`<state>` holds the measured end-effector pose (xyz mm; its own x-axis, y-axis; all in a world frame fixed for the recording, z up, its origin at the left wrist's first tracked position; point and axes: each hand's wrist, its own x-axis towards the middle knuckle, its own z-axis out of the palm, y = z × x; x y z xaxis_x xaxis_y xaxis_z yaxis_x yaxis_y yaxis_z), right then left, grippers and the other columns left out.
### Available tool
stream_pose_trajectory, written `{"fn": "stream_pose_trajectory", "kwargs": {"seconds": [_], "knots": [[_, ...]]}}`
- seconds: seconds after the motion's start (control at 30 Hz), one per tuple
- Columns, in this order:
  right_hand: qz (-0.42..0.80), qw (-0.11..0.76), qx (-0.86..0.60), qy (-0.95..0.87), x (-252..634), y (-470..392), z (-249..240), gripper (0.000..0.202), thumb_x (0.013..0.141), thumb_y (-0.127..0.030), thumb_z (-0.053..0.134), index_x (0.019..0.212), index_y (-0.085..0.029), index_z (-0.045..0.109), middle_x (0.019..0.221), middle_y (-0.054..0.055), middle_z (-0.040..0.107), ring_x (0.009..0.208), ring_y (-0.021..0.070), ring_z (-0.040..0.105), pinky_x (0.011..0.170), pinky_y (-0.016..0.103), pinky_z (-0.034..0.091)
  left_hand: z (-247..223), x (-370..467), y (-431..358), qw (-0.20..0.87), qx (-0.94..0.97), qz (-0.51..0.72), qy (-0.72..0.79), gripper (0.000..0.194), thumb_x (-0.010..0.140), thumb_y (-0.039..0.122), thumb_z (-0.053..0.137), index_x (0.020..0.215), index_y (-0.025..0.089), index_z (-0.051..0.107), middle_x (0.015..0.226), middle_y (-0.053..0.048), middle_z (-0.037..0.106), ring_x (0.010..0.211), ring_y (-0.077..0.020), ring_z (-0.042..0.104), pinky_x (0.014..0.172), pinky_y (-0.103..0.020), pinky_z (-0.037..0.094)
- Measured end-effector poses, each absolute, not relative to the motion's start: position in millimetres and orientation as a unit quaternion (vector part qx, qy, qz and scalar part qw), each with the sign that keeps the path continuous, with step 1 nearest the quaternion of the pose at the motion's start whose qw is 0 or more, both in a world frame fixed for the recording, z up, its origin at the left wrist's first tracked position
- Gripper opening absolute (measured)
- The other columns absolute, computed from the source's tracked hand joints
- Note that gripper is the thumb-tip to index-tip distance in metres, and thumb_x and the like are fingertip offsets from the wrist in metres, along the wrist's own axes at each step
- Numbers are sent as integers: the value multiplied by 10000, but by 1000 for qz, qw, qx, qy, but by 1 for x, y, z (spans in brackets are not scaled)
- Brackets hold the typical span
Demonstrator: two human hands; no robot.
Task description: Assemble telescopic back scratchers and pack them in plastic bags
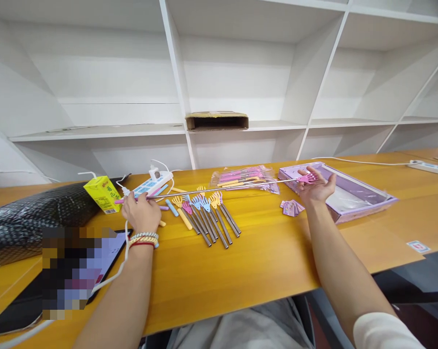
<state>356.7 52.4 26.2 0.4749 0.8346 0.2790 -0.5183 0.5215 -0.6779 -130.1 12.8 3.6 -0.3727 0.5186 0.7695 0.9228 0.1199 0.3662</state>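
A long thin metal rod with a pink claw-shaped head (306, 178) stretches across the table between my hands, fully extended. My left hand (142, 212) is closed around its pink handle end. My right hand (316, 186) is palm up with fingers spread, and the pink claw lies against the palm and fingers. Under the rod, several metal tubes with yellow, blue and pink claw heads (205, 205) lie in a fanned pile. Loose coloured handles (171, 208) are beside them. Behind lies a clear bag (245, 177) of pink and yellow pieces.
A purple box (364, 211) with a clear window and small purple cards (292, 208) lie right. At left are a yellow drink carton (102, 195), a power strip (149, 185), a tablet (112, 249), a cable and a black bag (40, 213). White shelves (246, 77) hold a cardboard box (217, 115).
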Motion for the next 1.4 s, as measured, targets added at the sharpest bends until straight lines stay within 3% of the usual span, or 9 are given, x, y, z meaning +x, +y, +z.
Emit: {"fn": "stream_pose_trajectory", "kwargs": {"seconds": [0.23,0.47,0.63,0.87,1.13,1.4], "knots": [[418,819,-275,-282,359,55,23,647,771,-674,152,866,-176,554,755,107,610,447,133,499,355,222,307,6,-125,12,281,-505,-384,-720,201,797,244,427,911,140,557,1127,-197,502,1174,-337,366,916,-500,279],[420,838,-281,-208,369,55,21,589,791,-634,104,833,-197,496,744,83,595,393,103,444,321,224,307,15,-122,11,238,-556,-232,-762,310,800,325,395,725,123,619,777,-143,618,905,-296,510,853,-449,278],[427,830,-301,-193,370,60,17,415,846,-512,171,833,-217,462,661,25,587,334,83,390,305,203,273,26,-97,4,220,-604,-135,-754,306,734,290,419,771,131,678,710,-142,647,751,-284,584,730,-383,344],[513,719,-301,-358,300,63,11,254,733,-397,483,881,-193,508,661,30,649,394,99,495,341,189,301,35,-34,-15,197,-654,-124,-720,316,745,293,395,767,163,682,739,-127,669,739,-287,618,642,-355,381],[551,586,-323,-498,232,42,-1,333,722,-396,524,941,-146,541,583,23,629,360,133,526,297,199,229,41,-19,-29,194,-655,-140,-717,283,725,280,420,772,169,677,712,-120,663,717,-301,623,620,-365,400],[558,470,-297,-616,183,8,-7,374,820,-520,436,962,-178,485,689,38,672,405,131,548,338,214,268,37,10,-38,176,-698,-119,-684,260,726,227,426,773,144,668,698,-129,661,699,-288,631,609,-363,416]]}}
